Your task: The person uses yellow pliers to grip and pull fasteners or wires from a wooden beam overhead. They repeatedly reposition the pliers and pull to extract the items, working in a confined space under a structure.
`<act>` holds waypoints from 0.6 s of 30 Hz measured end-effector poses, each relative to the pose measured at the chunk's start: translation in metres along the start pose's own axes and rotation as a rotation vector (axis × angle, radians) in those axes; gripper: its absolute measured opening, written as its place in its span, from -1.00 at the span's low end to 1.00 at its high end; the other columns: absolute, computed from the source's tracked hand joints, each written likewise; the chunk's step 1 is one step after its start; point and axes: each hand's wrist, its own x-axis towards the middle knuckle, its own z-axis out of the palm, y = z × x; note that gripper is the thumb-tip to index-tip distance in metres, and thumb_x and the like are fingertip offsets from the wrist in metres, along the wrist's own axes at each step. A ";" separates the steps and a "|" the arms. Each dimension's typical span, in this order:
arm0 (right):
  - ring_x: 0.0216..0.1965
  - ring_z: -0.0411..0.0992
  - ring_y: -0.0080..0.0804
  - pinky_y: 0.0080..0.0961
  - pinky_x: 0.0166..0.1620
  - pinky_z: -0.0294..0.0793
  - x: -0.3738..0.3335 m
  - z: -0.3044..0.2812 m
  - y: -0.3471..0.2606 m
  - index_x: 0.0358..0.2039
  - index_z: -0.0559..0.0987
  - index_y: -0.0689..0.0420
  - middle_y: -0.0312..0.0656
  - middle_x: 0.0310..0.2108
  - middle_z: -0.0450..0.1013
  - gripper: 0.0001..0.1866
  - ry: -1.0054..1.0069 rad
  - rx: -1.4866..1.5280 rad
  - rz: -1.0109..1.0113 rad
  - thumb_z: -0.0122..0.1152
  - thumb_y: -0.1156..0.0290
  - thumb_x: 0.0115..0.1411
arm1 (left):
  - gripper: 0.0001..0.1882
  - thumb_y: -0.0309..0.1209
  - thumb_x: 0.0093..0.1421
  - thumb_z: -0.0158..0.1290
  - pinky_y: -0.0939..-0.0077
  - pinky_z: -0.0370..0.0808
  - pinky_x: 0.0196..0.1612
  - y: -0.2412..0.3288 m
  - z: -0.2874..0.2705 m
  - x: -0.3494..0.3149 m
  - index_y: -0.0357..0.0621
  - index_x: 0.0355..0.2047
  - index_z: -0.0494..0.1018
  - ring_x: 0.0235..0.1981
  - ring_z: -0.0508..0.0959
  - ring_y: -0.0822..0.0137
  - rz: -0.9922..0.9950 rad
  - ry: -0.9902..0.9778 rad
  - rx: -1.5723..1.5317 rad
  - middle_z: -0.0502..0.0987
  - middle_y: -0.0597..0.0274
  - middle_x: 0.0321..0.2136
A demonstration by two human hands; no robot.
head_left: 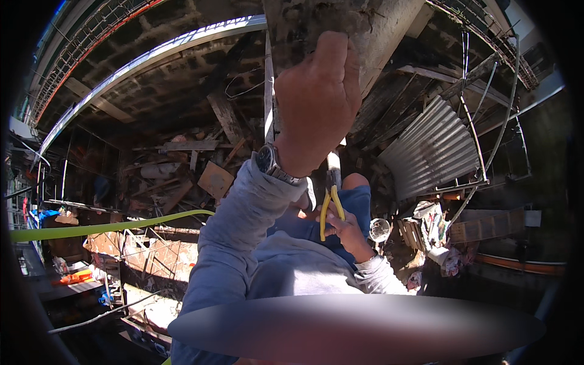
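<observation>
My left hand (319,100), with a metal wristwatch (267,159) on its wrist, is raised high in front of a rough grey concrete surface (386,36). Its fingers are curled into a fist, and whatever they may grip is hidden behind the hand. Lower down, close to my body, my right hand (348,234) holds yellow-handled pliers (325,220), handles toward me and jaws pointing away. The pliers' handles are spread slightly apart. Just beyond the jaws is a pale bar-like piece (333,160); I cannot tell whether they touch it.
Wood scraps and rubble lie below, including a square board (215,181). A corrugated metal sheet (433,149) leans at the right beside thin bent rods. A clear container (379,229) stands by my right knee. A yellow-green strap (109,230) runs across the left, below a long metal beam (152,56).
</observation>
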 end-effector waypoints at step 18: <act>0.25 0.40 -0.04 -0.23 -0.05 0.63 -0.025 -0.056 0.067 0.43 0.13 0.32 0.07 0.32 0.30 -0.22 -0.081 0.523 -0.080 0.19 0.23 0.36 | -0.77 -0.51 0.41 -0.03 0.66 0.36 -0.64 -0.003 -0.029 0.024 -0.36 -0.07 0.58 -0.71 0.47 0.57 -0.388 -0.297 -0.441 0.59 0.25 -0.59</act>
